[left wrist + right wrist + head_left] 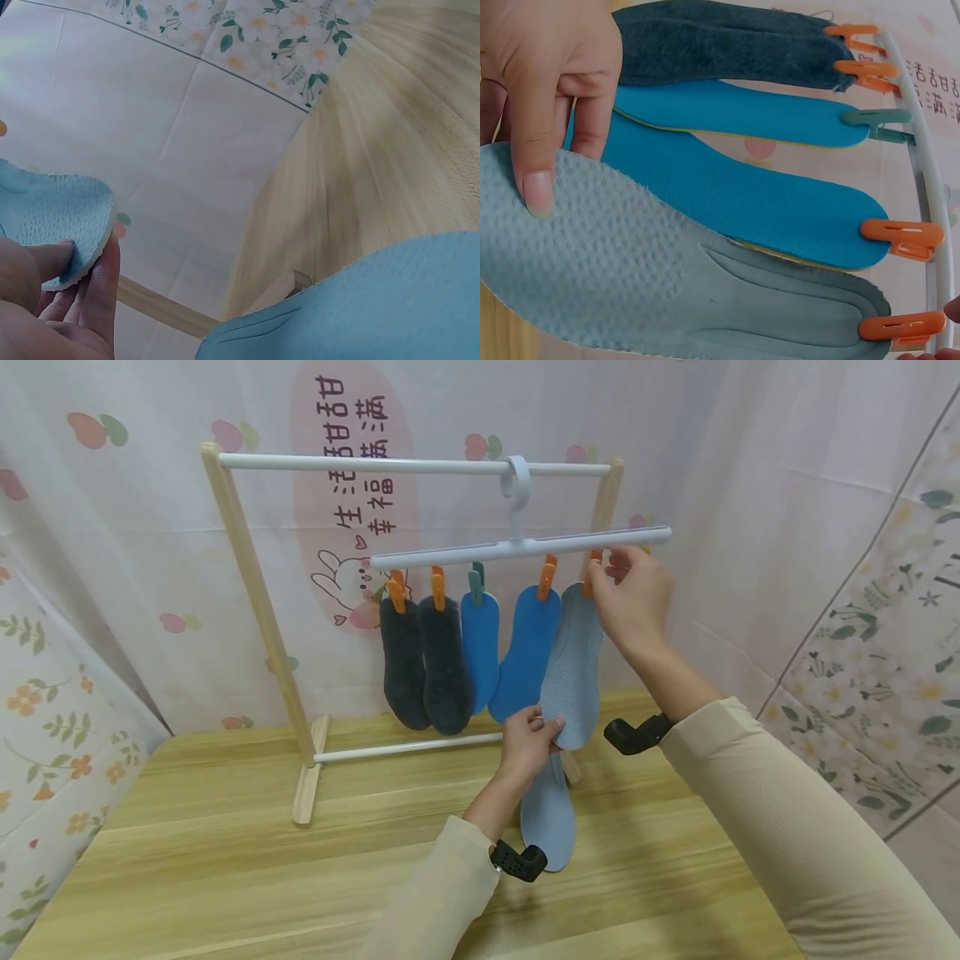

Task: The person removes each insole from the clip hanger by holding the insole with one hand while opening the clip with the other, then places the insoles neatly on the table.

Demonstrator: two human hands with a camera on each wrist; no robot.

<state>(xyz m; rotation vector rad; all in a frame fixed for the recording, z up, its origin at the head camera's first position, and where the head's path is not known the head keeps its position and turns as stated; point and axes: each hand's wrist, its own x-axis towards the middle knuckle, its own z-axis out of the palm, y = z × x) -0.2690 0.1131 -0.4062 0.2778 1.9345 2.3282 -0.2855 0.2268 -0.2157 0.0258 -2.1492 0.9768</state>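
Note:
My left hand (528, 743) pinches the lower end of a grey insole (573, 668) between thumb and fingers. At that insole's top edge sits an orange clip (901, 326), pinched by my right hand (633, 597) just under the white hanger bar (465, 553). A second grey insole (547, 818) is below my left hand, large in the left wrist view; whether it touches the table cannot be told. Two blue insoles (750, 199) and two dark fuzzy insoles (446, 668) hang from clips along the bar, one of them a green clip (877, 118).
The hanger's hook (517, 477) is over the top rail (360, 464) of a wood-and-white rack. The rack's left foot (306, 793) stands on a wooden table (225, 860). Printed curtains (465, 410) hang behind and at both sides.

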